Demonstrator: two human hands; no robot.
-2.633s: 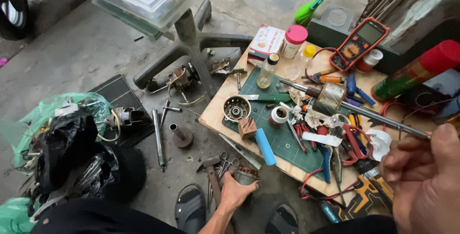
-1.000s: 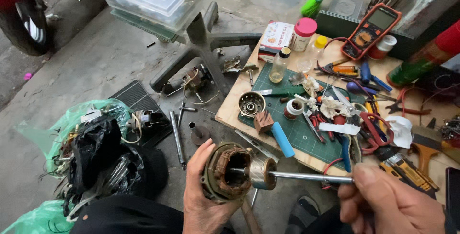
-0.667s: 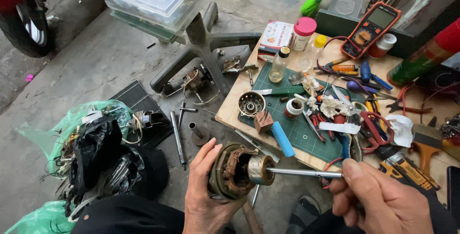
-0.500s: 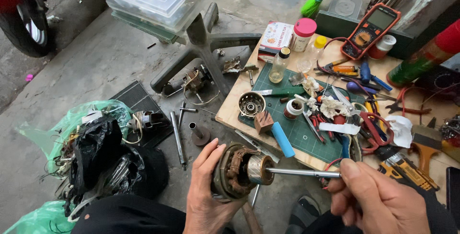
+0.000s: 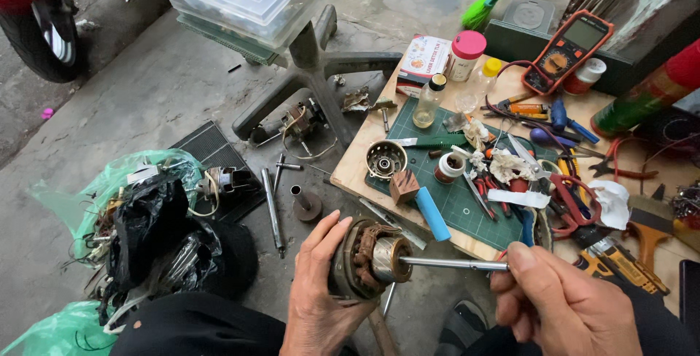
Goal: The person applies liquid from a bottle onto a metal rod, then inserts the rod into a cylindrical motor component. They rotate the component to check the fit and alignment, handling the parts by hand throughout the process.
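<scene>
The left hand rises from the near edge, palm turned right, fingers and thumb curled round the round copper-wound motor housing. The right hand sits near right, knuckles up, thumb and forefinger pinching the thin steel shaft that points left.

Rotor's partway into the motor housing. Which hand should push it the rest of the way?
The right hand, probably: it already pinches the free end of the steel shaft, in line with the rotor. The left hand wraps the motor housing and is better placed to brace it.
</scene>
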